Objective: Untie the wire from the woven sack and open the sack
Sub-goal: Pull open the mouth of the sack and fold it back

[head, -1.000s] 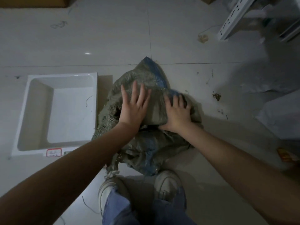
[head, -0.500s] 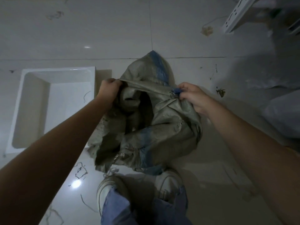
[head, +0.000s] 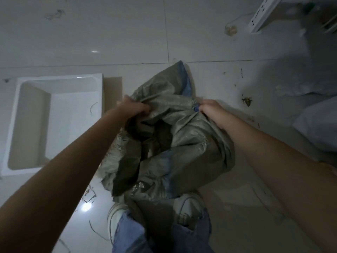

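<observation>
A dirty grey-green woven sack (head: 189,143) with blue stripes lies crumpled on the tiled floor just ahead of my shoes. My left hand (head: 133,108) grips the left side of the sack's mouth rim. On the right side of the same rim, my right hand (head: 209,109) pinches the fabric near a blue stripe. The rim is stretched taut between the two hands and a dark opening (head: 156,132) gapes below it. A thin curved wire (head: 93,107) lies inside the white tray. No wire is visible on the sack.
A white rectangular tray (head: 56,83) sits on the floor to the left of the sack. White bags (head: 319,125) lie at the right edge, a white metal rail (head: 262,17) at the top right. Bits of debris (head: 247,101) dot the floor. My shoes (head: 187,207) stand below the sack.
Both hands were pressing flat on the sack a second ago. They have since taken hold of the mouth's rim and pulled it apart, and the sack now gapes open.
</observation>
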Motion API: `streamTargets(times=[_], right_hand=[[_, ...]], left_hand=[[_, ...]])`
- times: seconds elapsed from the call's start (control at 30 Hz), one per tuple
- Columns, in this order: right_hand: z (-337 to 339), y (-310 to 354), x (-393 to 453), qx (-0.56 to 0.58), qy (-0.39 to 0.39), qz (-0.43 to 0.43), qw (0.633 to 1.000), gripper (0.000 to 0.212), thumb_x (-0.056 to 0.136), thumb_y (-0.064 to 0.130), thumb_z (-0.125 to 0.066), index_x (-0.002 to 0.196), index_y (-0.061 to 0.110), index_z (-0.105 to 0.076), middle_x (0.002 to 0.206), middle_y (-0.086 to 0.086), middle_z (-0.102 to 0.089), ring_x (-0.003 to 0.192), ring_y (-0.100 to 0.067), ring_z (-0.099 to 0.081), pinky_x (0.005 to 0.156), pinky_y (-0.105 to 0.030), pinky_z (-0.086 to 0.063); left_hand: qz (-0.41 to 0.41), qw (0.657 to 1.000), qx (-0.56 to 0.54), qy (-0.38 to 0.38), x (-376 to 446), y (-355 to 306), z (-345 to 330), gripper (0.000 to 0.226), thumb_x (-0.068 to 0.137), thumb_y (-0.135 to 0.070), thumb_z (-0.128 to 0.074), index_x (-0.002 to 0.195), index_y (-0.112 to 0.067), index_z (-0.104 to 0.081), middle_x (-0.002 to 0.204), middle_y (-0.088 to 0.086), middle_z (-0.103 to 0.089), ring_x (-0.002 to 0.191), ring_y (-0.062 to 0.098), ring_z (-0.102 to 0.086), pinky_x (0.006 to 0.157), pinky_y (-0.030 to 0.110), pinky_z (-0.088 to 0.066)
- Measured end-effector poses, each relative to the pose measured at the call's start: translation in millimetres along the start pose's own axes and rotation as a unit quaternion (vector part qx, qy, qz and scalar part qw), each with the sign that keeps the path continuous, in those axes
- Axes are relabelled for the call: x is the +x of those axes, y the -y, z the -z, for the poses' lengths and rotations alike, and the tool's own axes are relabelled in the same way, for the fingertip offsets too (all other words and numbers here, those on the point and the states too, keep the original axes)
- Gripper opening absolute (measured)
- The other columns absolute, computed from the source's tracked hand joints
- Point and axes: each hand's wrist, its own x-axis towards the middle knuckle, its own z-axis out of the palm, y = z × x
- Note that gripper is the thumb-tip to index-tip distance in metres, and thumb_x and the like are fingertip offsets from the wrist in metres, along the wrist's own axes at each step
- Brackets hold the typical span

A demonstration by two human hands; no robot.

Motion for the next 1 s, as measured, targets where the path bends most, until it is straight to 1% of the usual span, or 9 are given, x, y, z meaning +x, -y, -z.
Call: streamTargets(times=[0.07,0.13,0.2,0.3,0.47,0.57,0.67,0.9,1.0], right_hand=[[3,11,0,0.056,-0.006,0.018,0.998,0.024,0.074,-0.009,-0.044,0.074,0.007,-0.062,0.073,-0.011,-0.055,0.069,-0.022,-0.051,0.056,-0.025,-0.036],[7,26,2,0.058,-0.003,0.032,0.998,0.027,0.077,-0.01,-0.043,0.089,-0.002,-0.066,0.085,-0.011,-0.059,0.082,-0.024,-0.055,0.064,-0.025,-0.039],[9,40,-4,0.036,0.022,0.027,0.999,0.015,0.082,0.005,-0.048,0.076,0.006,-0.062,0.08,-0.008,-0.056,0.08,-0.024,-0.055,0.069,-0.026,-0.04],[17,61,-22,0.024,0.037,0.038,0.998,0.012,0.07,0.025,-0.053,0.065,0.015,-0.049,0.074,-0.008,-0.05,0.066,-0.02,-0.047,0.066,-0.032,-0.037],[-4,62,-84,-0.321,-0.276,0.153,0.893,0.073,0.08,0.059,-0.048,0.126,0.003,-0.04,0.128,-0.017,-0.048,0.118,-0.035,-0.045,0.092,-0.047,-0.042],[-50,39,-107,-0.401,-0.136,0.042,0.905,0.107,0.073,0.069,-0.052,0.145,0.002,-0.01,0.148,-0.024,-0.023,0.135,-0.042,-0.027,0.1,-0.055,-0.035],[-67,19,-78,-0.31,-0.125,-0.068,0.94,0.122,0.072,0.059,-0.066,0.147,0.005,0.014,0.155,-0.024,-0.001,0.142,-0.046,-0.008,0.107,-0.064,-0.026],[-14,-35,-31,-0.12,-0.195,-0.047,0.972,0.056,0.081,0.015,-0.065,0.13,0.002,-0.042,0.126,-0.021,-0.055,0.112,-0.037,-0.057,0.089,-0.038,-0.048],[18,-35,-29,0.02,-0.112,-0.009,0.994,0.027,0.083,-0.004,-0.051,0.104,0.008,-0.063,0.094,-0.011,-0.065,0.088,-0.026,-0.06,0.071,-0.023,-0.048]], left_hand=[[-0.217,0.928,0.251,-0.17,-25,-6,-15,0.097,0.062,-0.049,-0.074,0.14,-0.011,-0.032,0.145,0.018,-0.036,0.135,0.036,-0.035,0.112,0.05,-0.028],[-0.423,0.752,0.447,-0.235,-52,-11,-36,0.105,0.065,-0.054,-0.072,0.147,-0.014,-0.021,0.153,0.018,-0.029,0.143,0.034,-0.025,0.117,0.054,-0.013],[-0.461,0.678,0.52,-0.238,-52,-8,-57,0.1,0.075,-0.049,-0.066,0.15,-0.022,-0.006,0.156,0.019,-0.024,0.143,0.037,-0.027,0.113,0.059,-0.019],[-0.384,0.765,0.464,-0.23,-41,-25,-55,0.075,0.095,-0.026,-0.046,0.15,-0.031,0.004,0.154,0.024,-0.024,0.117,0.04,-0.054,0.086,0.047,-0.049],[-0.347,0.8,0.449,-0.196,-41,-42,-46,0.069,0.099,-0.019,-0.034,0.15,-0.027,0.011,0.142,0.02,-0.031,0.107,0.038,-0.055,0.061,0.039,-0.04],[-0.318,0.792,0.484,-0.192,-40,-44,-45,0.067,0.098,-0.018,-0.035,0.151,-0.022,0.006,0.144,0.022,-0.028,0.109,0.04,-0.054,0.061,0.038,-0.037],[-0.312,0.797,0.476,-0.203,-37,-44,-38,0.054,0.097,-0.014,-0.038,0.148,-0.015,-0.02,0.139,0.022,-0.038,0.112,0.041,-0.053,0.064,0.04,-0.038],[-0.271,0.897,0.223,-0.27,-21,-24,-3,0.032,0.093,-0.007,-0.035,0.117,-0.006,-0.056,0.105,0.022,-0.066,0.095,0.039,-0.063,0.076,0.042,-0.049],[-0.179,0.951,0.043,-0.247,-7,-14,25,0.038,0.089,-0.002,-0.036,0.117,-0.003,-0.061,0.116,0.023,-0.064,0.111,0.038,-0.058,0.091,0.038,-0.046]])
